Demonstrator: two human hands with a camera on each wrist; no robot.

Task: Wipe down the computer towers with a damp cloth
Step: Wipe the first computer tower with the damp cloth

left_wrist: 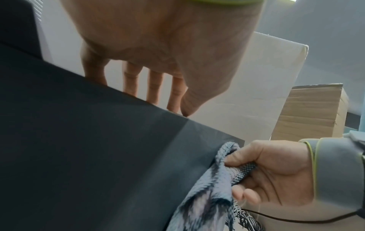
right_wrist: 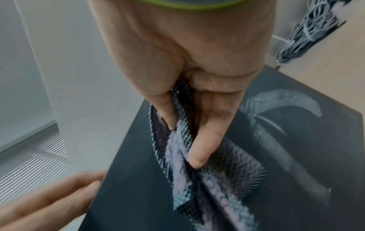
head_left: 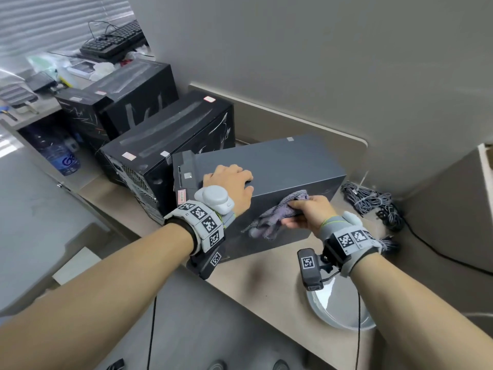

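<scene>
A dark grey computer tower (head_left: 280, 161) lies on its side on the beige desk (head_left: 266, 284). My left hand (head_left: 229, 182) rests on its top face near the front panel, with the fingers (left_wrist: 154, 92) fairly straight and their tips touching the top by the edge. My right hand (head_left: 306, 212) grips a bunched purple-grey woven cloth (head_left: 277, 217) and holds it against the tower's near side panel (right_wrist: 296, 156). The thumb and fingers pinch the cloth (right_wrist: 217, 171). A pale smeared streak (right_wrist: 276, 100) shows on that panel.
Two black towers (head_left: 170, 134) (head_left: 128, 92) stand in a row to the left. A bundle of grey cables (head_left: 370, 198) lies right of the grey tower. A shiny metal bowl (head_left: 341, 308) sits at the desk's near edge. A keyboard (head_left: 114, 41) lies far back.
</scene>
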